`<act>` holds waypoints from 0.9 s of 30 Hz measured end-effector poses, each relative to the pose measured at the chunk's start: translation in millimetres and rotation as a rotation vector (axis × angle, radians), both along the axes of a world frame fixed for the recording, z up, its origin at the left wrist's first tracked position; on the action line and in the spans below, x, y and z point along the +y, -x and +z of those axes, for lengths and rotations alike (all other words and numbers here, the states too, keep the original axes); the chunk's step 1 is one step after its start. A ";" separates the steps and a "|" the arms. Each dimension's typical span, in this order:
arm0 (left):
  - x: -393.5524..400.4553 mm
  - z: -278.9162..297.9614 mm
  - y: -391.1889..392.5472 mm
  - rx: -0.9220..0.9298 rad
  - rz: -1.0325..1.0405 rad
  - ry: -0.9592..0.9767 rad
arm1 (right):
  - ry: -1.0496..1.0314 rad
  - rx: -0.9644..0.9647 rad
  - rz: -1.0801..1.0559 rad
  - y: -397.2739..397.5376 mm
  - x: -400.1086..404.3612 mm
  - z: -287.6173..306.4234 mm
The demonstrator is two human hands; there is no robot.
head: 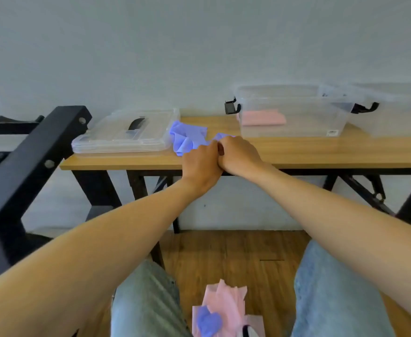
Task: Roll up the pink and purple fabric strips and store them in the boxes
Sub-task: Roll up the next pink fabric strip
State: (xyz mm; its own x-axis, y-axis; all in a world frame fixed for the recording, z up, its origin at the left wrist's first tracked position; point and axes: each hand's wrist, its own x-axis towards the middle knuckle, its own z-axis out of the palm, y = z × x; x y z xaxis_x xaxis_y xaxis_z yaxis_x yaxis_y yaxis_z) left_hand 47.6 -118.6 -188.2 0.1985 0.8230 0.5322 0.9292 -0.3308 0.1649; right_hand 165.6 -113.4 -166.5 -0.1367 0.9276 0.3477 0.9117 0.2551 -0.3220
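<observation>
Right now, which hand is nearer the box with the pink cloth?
Right. The right hand lies just left of the box; the left hand is farther left.

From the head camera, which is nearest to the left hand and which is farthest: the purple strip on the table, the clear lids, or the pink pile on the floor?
Measured from the left hand:
1. Purple strip: on the table, held in the hands.
2. Clear lids: stacked at the table's left end, beyond the strip.
3. Pink pile: down on the floor between the legs, plainly farthest.
</observation>
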 end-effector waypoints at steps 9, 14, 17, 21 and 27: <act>-27.7 -65.4 4.9 0.004 -0.036 0.023 | -0.043 -0.096 0.016 -2.6 -35.5 -65.6; -31.3 -108.8 4.8 0.066 0.021 0.111 | -0.008 -0.220 0.051 -0.6 -31.8 -113.3; -28.4 -143.4 4.3 0.054 0.031 0.192 | 0.076 -0.225 0.071 -0.6 -28.5 -144.3; -23.7 -186.5 4.2 0.090 0.066 0.327 | 0.179 -0.270 0.099 4.3 -24.4 -183.0; -23.5 -260.7 8.1 0.125 0.136 0.483 | 0.378 -0.228 0.133 12.0 -19.4 -252.7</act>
State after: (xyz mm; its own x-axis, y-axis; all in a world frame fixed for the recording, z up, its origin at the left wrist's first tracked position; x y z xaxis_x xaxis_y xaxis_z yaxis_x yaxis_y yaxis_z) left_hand 39.5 -142.2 -448.9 0.1108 0.9918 0.0642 0.9808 -0.1196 0.1541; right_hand 153.6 -132.8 -419.3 -0.2971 0.9526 -0.0649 0.9373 0.2780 -0.2100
